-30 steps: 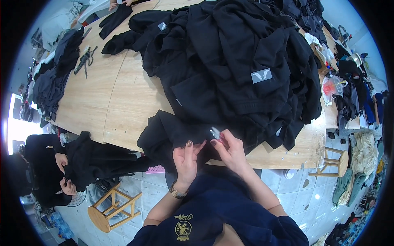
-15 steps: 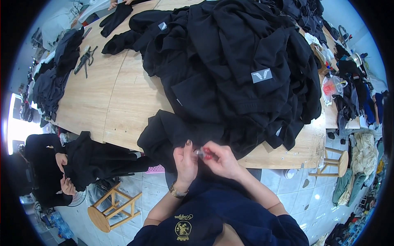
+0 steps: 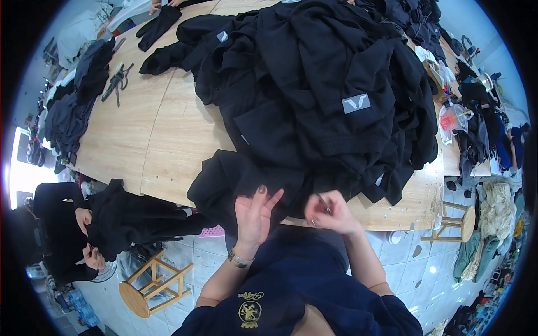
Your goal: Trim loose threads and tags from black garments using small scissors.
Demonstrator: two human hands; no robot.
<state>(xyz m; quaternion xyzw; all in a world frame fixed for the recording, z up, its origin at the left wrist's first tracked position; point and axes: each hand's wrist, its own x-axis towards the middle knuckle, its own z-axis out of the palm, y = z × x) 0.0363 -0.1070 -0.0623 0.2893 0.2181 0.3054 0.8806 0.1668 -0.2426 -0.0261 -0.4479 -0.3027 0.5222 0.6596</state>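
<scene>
A large heap of black garments (image 3: 314, 129) with pale emblem patches covers the middle of the table, in front of me. At its near edge my left hand (image 3: 253, 217) lies over the black cloth, fingers apart, one dark nail showing; I see nothing held in it. Apart from it, to the right, my right hand (image 3: 334, 213) is curled closed just above the near table edge. A thin dark thing shows at its fingers, too small and blurred to name. A folded piece of black cloth (image 3: 218, 179) sticks out left of my left hand.
At the left, another person's hands (image 3: 92, 256) hold a black garment (image 3: 140, 218). Wooden stools stand at the lower left (image 3: 134, 299) and right (image 3: 468, 223). A dark tool (image 3: 115, 84) lies on the wooden table (image 3: 123, 145). A plastic cup (image 3: 450, 119) stands at the right.
My hands have come apart; the right one has moved right. The small clear thing with red beside it that showed between them is out of sight. My left fingers have spread.
</scene>
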